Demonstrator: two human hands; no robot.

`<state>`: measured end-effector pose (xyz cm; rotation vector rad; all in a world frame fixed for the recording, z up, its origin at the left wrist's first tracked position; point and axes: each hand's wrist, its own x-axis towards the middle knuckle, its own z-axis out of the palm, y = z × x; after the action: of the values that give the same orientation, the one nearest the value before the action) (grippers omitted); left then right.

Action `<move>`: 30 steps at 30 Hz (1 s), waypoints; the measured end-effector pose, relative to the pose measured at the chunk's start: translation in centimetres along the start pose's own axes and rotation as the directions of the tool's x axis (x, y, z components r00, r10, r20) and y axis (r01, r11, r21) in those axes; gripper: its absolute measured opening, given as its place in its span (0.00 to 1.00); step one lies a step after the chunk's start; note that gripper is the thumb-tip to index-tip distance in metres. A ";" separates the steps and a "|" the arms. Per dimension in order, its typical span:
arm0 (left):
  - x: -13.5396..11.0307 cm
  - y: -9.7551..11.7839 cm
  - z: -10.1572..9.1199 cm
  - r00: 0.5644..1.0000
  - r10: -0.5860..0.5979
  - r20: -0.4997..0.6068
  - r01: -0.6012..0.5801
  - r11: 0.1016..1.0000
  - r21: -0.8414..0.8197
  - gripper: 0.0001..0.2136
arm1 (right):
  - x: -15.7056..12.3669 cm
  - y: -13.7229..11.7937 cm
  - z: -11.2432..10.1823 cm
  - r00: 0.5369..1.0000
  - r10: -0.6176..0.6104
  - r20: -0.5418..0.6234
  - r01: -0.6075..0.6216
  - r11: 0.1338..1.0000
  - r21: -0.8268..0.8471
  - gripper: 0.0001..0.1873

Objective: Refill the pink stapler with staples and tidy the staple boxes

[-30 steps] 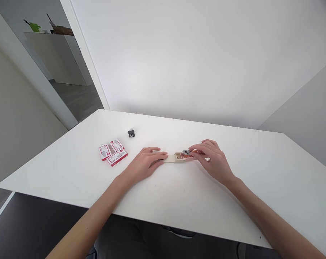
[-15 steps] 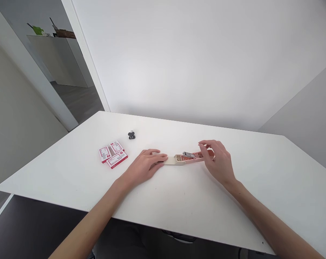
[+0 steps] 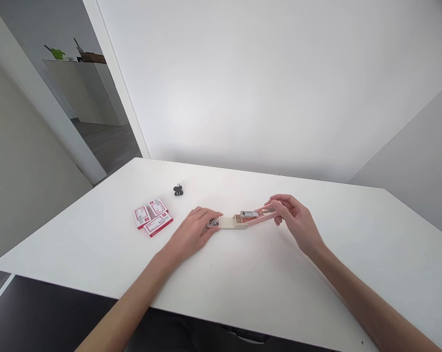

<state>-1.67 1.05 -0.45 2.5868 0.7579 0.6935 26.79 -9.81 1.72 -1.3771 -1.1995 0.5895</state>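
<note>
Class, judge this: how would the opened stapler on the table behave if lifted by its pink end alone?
The stapler would probably fold at its hinge, as it is splayed open. Likely dense for its size: metal shows inside. Flat-sided, so unlikely to roll.

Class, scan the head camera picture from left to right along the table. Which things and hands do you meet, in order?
red-and-white boxes → left hand → opened stapler → right hand
</note>
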 end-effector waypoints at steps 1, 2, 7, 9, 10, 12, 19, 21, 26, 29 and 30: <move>0.0 0.0 0.0 1.000 -0.019 0.004 0.019 1.000 -0.003 0.15 | 0.0 -0.1 0.1 1.000 -0.006 0.010 0.006 1.000 0.030 0.17; 0.0 0.0 -0.1 0.999 -0.038 0.014 0.038 0.999 -0.007 0.15 | -0.1 -0.1 0.2 1.000 -0.017 0.024 0.015 0.999 0.052 0.17; -0.1 0.3 0.0 0.994 -0.097 0.046 0.100 0.994 -0.055 0.17 | -0.5 0.4 1.0 0.984 -0.099 0.146 0.090 0.994 0.065 0.16; -0.1 0.6 0.1 0.995 -0.090 0.046 0.094 0.993 -0.076 0.17 | -0.7 0.7 1.3 0.976 -0.111 0.186 0.106 0.994 0.037 0.14; 0.0 0.7 0.3 0.996 -0.081 0.048 0.085 0.993 -0.085 0.18 | -0.8 0.7 1.4 0.974 -0.112 0.196 0.111 0.994 0.016 0.13; 0.0 1.0 0.5 0.996 -0.061 0.062 0.067 0.993 -0.098 0.18 | -1.1 0.7 1.6 0.972 -0.106 0.210 0.116 0.993 -0.038 0.13; 0.0 2.0 0.3 0.988 -0.051 0.144 0.065 0.993 -0.098 0.19 | -1.7 0.7 1.9 0.963 -0.140 0.230 0.186 0.964 -0.192 0.13; 0.0 2.2 0.2 0.986 -0.047 0.159 0.060 0.995 -0.076 0.19 | -1.7 0.7 1.9 0.960 -0.152 0.237 0.209 0.948 -0.239 0.13; -0.1 2.5 0.3 0.988 -0.003 0.154 0.007 1.000 -0.023 0.18 | -1.9 0.7 2.1 0.946 -0.202 0.255 0.275 0.915 -0.296 0.11; -0.1 2.5 0.4 0.989 0.024 0.146 -0.022 1.000 -0.020 0.19 | -2.1 0.9 2.4 0.935 -0.228 0.271 0.306 0.906 -0.292 0.11; -0.1 2.6 0.4 0.988 0.026 0.150 -0.023 1.000 -0.021 0.19 | -2.2 0.9 2.5 0.929 -0.237 0.284 0.318 0.904 -0.286 0.11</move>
<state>-0.49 -1.14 0.38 2.5993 0.6702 0.5027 24.11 -10.57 -0.29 -1.3961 -1.7240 0.3686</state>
